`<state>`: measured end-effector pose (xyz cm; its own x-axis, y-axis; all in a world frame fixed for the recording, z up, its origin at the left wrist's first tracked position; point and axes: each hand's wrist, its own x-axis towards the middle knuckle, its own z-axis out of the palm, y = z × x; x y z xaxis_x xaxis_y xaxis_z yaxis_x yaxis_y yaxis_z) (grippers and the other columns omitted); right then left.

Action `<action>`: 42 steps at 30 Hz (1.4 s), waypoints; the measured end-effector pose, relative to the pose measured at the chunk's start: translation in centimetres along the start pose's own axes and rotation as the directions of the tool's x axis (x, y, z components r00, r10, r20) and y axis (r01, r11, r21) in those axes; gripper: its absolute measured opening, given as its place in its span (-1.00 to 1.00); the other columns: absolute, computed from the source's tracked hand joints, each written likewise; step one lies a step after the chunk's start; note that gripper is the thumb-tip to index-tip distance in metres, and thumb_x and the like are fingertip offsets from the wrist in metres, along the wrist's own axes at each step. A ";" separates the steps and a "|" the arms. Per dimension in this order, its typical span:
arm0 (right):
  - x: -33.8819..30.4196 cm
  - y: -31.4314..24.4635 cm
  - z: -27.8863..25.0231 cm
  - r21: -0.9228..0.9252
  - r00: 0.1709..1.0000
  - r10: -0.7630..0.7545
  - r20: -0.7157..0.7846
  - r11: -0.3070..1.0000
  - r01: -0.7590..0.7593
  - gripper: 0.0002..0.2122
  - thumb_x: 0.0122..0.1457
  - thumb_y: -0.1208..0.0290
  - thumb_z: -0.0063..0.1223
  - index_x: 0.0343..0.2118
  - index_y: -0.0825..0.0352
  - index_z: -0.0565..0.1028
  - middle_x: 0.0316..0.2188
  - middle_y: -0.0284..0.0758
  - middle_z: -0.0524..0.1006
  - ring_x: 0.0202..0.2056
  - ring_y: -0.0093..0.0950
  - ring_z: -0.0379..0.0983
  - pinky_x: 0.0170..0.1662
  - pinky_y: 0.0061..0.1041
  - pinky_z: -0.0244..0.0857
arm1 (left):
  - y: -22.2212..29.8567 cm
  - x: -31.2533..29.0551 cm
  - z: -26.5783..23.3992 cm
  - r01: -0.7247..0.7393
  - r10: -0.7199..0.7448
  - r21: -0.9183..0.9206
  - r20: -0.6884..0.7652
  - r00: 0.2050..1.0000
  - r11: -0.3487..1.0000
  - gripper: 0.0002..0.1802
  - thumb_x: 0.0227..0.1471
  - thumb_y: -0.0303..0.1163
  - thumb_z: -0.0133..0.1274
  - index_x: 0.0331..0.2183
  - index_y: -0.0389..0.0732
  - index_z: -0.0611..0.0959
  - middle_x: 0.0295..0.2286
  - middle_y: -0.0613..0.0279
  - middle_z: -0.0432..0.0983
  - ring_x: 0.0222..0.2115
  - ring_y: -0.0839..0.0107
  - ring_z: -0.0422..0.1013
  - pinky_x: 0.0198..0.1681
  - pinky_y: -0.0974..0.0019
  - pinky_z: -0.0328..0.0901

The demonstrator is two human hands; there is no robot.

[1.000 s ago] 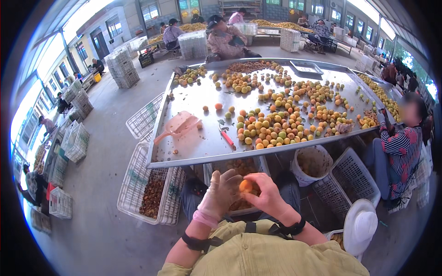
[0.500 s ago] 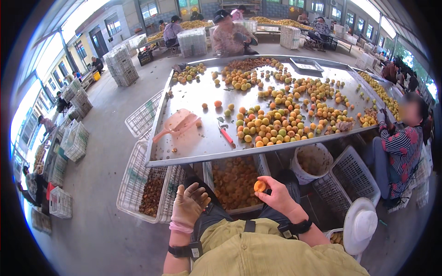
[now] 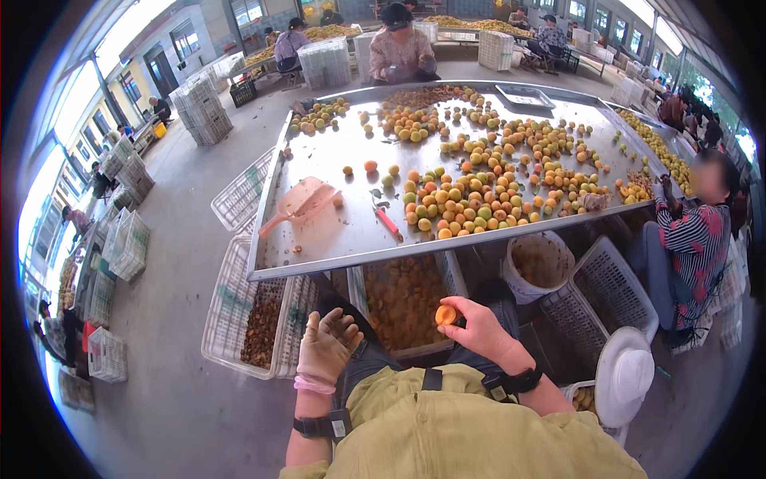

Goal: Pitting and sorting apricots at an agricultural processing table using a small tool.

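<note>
My right hand (image 3: 485,331) pinches an apricot half (image 3: 446,315) between thumb and fingers, its orange hollowed cut face showing. Below it stands a pale plastic crate (image 3: 456,275) filled with apricot halves (image 3: 403,299), set between my legs under the table edge. On the crate's left side my left hand (image 3: 329,345), in a thin pale glove, is raised palm up with fingers loosely curled and apart; nothing shows in it. Whole apricots (image 3: 479,199) lie heaped on the metal table (image 3: 319,259) ahead, near red-handled pruning shears (image 3: 388,221) and a pinkish scoop (image 3: 303,201).
At the left, a white crate (image 3: 219,339) holds brown apricot pits (image 3: 260,331). To the right are a white bucket (image 3: 541,263), a tilted crate (image 3: 610,283) and a white hat (image 3: 626,375). One person (image 3: 694,239) sits at the right, another (image 3: 401,52) across the table.
The apricot half in my right hand now shows more of its hollow face. My left hand's fingers have curled in slightly. The whole view has shifted a little.
</note>
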<state>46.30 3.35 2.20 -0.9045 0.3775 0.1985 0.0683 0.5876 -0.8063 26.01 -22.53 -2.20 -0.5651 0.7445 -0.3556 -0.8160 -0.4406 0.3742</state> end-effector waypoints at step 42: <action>28.5 11.4 5.3 -0.180 0.985 0.119 0.124 0.979 -0.096 -0.67 0.07 0.34 0.27 -0.13 0.37 0.54 -0.33 -0.21 0.57 -0.32 -0.33 0.56 -0.21 -0.40 0.41 | 9.8 33.2 9.0 -0.312 0.259 -0.172 -0.272 0.927 0.934 -0.71 0.21 -0.18 -0.03 -0.24 -0.21 0.60 -0.30 0.16 0.54 -0.33 0.25 0.42 -0.10 0.08 0.36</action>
<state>19.06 17.02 -4.22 -0.9352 0.3528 0.0305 0.2289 0.6679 -0.7082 0.36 2.42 -2.64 -0.7683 0.4391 -0.4658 -0.6072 -0.7301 0.3133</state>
